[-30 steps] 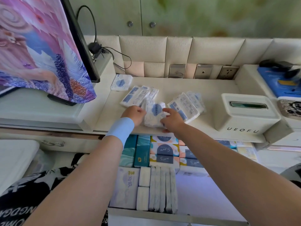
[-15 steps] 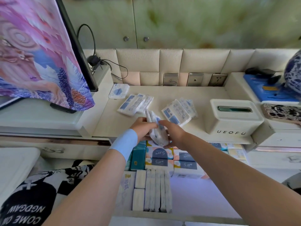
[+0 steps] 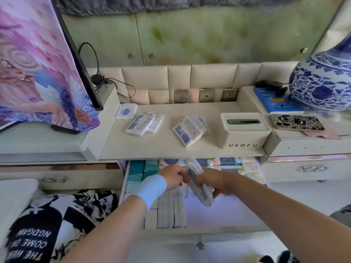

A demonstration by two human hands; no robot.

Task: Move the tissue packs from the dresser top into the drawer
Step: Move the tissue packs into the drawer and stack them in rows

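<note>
- A blurred bundle of tissue packs (image 3: 197, 188) is gripped at centre frame by the right hand (image 3: 212, 182), whose fingers are curled round it.
- Its upper end is pinched by the curled left hand (image 3: 171, 179).
- The bundle is held tilted over the open drawer (image 3: 209, 229).
- Loose packs (image 3: 190, 130) are seen on the worktop (image 3: 167, 145) above, beside a tissue box (image 3: 244, 131).

2 pack piles (image 3: 145, 123) on dresser top (image 3: 167, 147), tissue box (image 3: 244, 130) right; drawer (image 3: 218, 227) below.
</note>
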